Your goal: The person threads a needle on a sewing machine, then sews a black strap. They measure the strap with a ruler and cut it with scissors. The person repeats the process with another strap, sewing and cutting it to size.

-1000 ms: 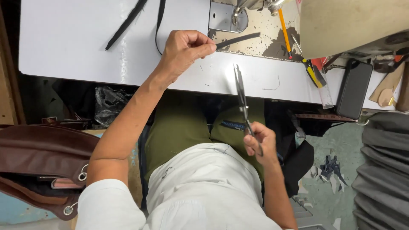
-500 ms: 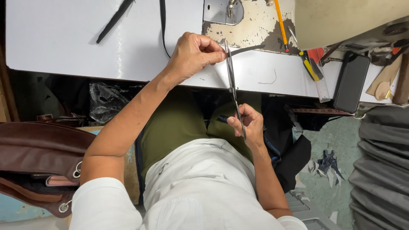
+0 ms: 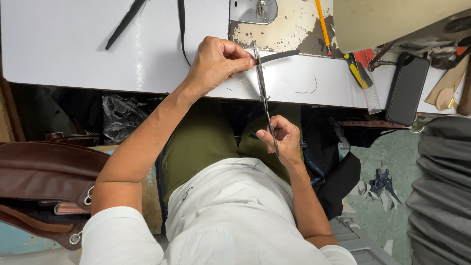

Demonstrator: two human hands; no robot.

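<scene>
Count: one bag [image 3: 44,181] at far left; two loose black strips [image 3: 125,24] on the white desk [image 3: 73,49]; one scissors [image 3: 263,93]; one phone [image 3: 406,88] at right. Left hand [image 3: 216,61], arm reaching forward, pinches a third black strip [image 3: 277,56] at the desk's near edge. Right hand [image 3: 282,140], over the lap, grips the scissors handles; blades point up, tips at the strip.

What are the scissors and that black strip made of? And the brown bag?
The scissors look like bare steel: thin grey blades with a dull shine. The black strip, pinched by the left hand, looks like leather or fabric tape; its matte, flat surface leaves that open. The brown bag looks like smooth leather, glossy with soft folds, though it might be imitation.
</scene>
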